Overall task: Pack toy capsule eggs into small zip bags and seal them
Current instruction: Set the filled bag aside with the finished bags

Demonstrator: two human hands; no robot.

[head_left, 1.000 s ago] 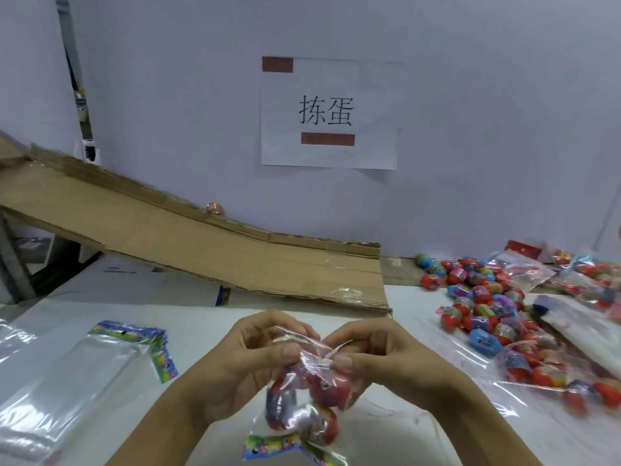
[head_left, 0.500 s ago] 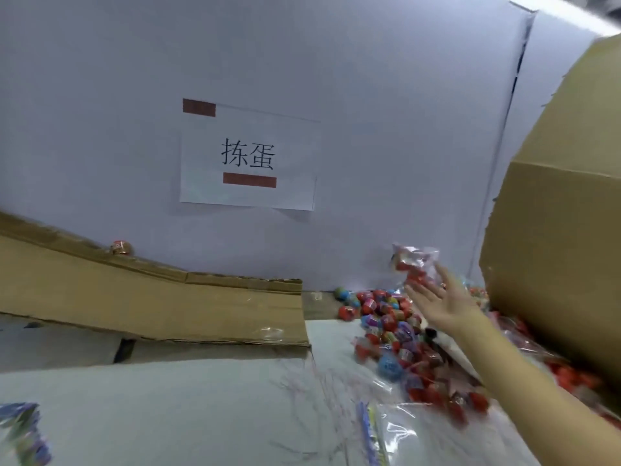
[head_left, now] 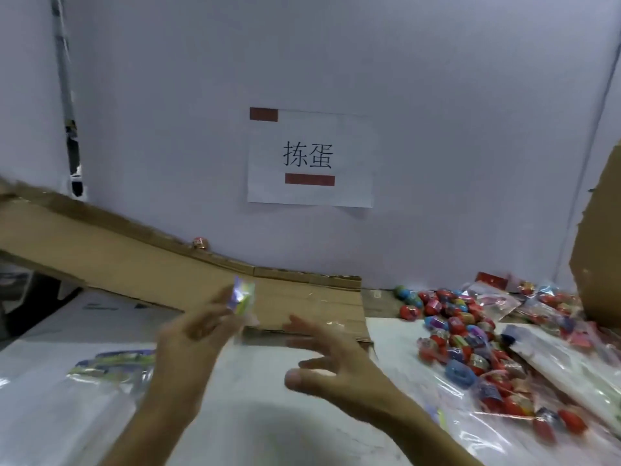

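My left fingers [head_left: 221, 309] pinch the printed header of a fresh, empty zip bag [head_left: 242, 297], holding it up over the tabletop [head_left: 255, 428] in front of the cardboard ramp [head_left: 141, 267]. My right hand [head_left: 332, 368] is spread wide and holds nothing; half a second ago it was out at the right, letting go of the filled bag near the cardboard box [head_left: 601, 257]. A second ago both hands were pressing that bag's seal shut. Judgement: one pack cycle is complete and the next has begun. The loose capsule eggs [head_left: 453, 327] lie heaped on the tabletop to the right, well apart from the new bag. The stack of spare bags [head_left: 111, 364] lies at left. Next requirement, as I judge it: open the bag mouth, then fetch eggs from the heap
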